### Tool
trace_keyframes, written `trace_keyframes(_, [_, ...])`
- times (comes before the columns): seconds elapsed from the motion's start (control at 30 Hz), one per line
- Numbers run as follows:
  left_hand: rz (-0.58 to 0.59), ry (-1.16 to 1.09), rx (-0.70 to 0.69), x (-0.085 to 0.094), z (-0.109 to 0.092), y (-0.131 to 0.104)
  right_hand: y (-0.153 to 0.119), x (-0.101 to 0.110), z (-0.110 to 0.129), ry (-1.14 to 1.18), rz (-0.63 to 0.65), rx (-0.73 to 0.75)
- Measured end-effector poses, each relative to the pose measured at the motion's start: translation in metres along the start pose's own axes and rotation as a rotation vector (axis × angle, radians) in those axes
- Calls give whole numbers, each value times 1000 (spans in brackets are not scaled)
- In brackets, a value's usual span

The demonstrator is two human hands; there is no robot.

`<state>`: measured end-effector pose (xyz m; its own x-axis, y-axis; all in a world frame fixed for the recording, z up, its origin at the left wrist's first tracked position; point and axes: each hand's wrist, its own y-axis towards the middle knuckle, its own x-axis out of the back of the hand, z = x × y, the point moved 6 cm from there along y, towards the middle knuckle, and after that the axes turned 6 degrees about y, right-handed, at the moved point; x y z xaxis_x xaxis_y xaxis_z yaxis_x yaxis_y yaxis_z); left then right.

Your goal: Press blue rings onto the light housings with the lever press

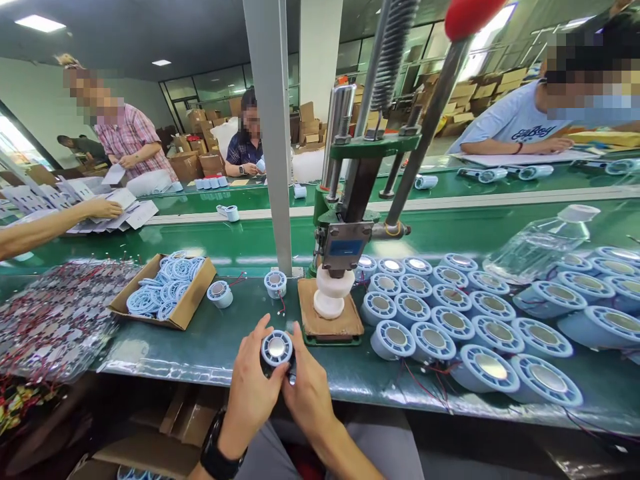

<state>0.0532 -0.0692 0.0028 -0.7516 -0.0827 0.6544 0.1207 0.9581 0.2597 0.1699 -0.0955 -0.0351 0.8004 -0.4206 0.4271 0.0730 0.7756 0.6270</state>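
Note:
In front of the bench edge, my left hand (255, 377) holds a light-blue round housing (277, 348) with a silver disc in its slotted face, the disc facing up. Its thumb presses the housing's lower rim. My right hand (311, 387) closes around the right side of the same housing, and a small pale bit shows at its thumb. Just beyond stands a green hand press (345, 247), its white round pusher (334, 283) over a white round base piece (329, 305) on a brown pad. Two similar housings (220, 294) with red wires sit behind my left hand.
Many finished-looking housings (453, 322) stand in rows at the right, beside a clear bottle (543, 243). A cardboard tray (190, 313) of blue rings and a wired-parts pile (60, 313) lie left. A grey post (273, 133) rises behind; co-workers sit and stand across the green line.

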Motion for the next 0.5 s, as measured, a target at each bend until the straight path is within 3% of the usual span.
trace_keyframes(0.17, [-39, -64, 40, -13, 10, -5, -5, -7, -2, -121, 126, 74])
trace_keyframes(0.27, [-8, -108, 59, -22, 18, -6, 2, 10, 3, -154, 289, 121])
trace_keyframes(0.3, [5, -117, 71, -23, 20, -5, 12, 26, 10, -151, 341, 147])
trace_keyframes(0.37, [46, -112, 98, -22, 21, 0, 49, 78, 37, -152, 318, 216])
trace_keyframes(0.5, [120, -100, 60, -10, 0, 27, 180, 217, 107, -380, -172, 331])
